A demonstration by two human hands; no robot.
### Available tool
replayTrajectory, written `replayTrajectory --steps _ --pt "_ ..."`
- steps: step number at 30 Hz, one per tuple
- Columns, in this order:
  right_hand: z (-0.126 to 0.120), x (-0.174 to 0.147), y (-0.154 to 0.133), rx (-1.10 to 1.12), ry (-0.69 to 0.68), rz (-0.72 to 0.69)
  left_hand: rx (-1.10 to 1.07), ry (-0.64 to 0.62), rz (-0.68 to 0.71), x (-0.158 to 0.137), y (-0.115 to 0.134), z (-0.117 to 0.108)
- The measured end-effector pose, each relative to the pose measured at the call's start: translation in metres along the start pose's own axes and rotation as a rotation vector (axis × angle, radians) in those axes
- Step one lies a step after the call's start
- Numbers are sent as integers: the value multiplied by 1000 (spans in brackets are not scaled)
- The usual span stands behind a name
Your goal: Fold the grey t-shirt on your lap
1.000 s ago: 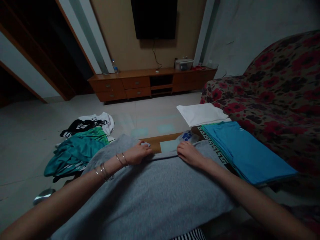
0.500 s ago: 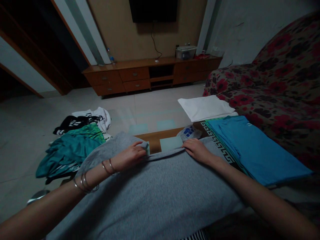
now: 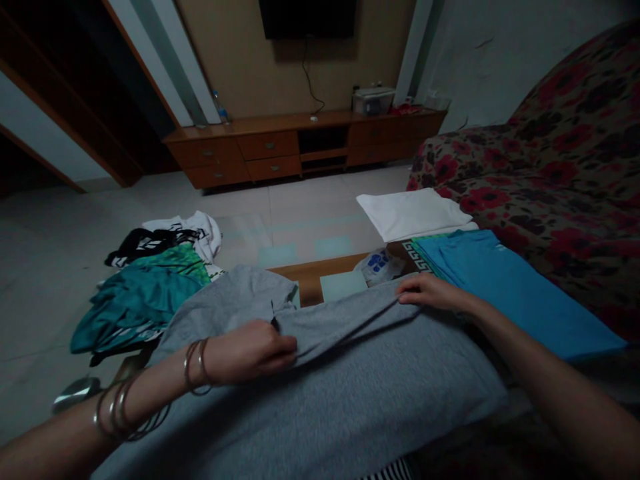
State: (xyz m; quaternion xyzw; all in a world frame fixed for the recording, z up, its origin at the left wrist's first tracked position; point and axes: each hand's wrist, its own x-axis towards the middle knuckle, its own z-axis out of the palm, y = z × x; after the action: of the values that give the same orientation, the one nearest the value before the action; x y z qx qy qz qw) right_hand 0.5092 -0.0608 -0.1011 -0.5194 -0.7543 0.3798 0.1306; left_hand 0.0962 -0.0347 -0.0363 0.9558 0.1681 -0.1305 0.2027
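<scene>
A grey T-shirt (image 3: pixel 340 400) lies spread across the low table in front of me, its near part hanging towards me. My left hand (image 3: pixel 255 353), with several metal bangles on the wrist, is closed on the shirt's fabric left of the middle. Beside those fingers a small black tag or cord shows on the cloth. At the shirt's far right edge my right hand (image 3: pixel 433 293) pinches the fabric. Between both hands the cloth is pulled into a slightly raised fold. The exact grip of the left fingertips is partly hidden.
Blue folded clothing (image 3: pixel 520 293) and a white folded garment (image 3: pixel 417 213) lie to the right, by the flowered sofa (image 3: pixel 560 140). Crumpled clothes (image 3: pixel 145 293) are heaped at left. A plastic bag (image 3: pixel 377 267) sits beyond the shirt. A wooden cabinet (image 3: pixel 270 147) stands behind.
My left hand has come nearer to me, drawing the shirt's far edge back into a fold. My right hand has moved right along the fabric.
</scene>
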Motion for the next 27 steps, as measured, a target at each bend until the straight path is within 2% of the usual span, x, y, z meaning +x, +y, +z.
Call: replayTrajectory --steps 3,6,9,11,12,14,16,17,21,23,27 --pt "-7 -9 10 1 -44 61 -130 -35 -150 -2 -3 10" --pt "-12 -9 27 -56 -13 116 -3 36 -370 4 -21 22" --pt "-15 -5 42 -109 65 155 157 116 -479 14 -35 26" --pt "-15 -4 50 -159 127 180 228 168 -450 21 -40 26" --pt "-15 -4 53 -187 157 190 255 191 -392 25 -43 25" --pt "-12 -5 58 -233 222 202 267 205 -201 31 -47 23" --pt "-7 -5 63 -255 303 205 236 165 -19 34 -52 21" --pt "-5 -5 65 -261 336 206 213 136 29 34 -54 19" --pt "-2 -1 68 -280 347 196 121 14 11 29 -58 4" --pt "-3 1 68 -277 337 185 64 -13 -18 26 -60 -7" --pt "-8 0 65 -169 421 179 -46 -35 -91 23 -66 -17"
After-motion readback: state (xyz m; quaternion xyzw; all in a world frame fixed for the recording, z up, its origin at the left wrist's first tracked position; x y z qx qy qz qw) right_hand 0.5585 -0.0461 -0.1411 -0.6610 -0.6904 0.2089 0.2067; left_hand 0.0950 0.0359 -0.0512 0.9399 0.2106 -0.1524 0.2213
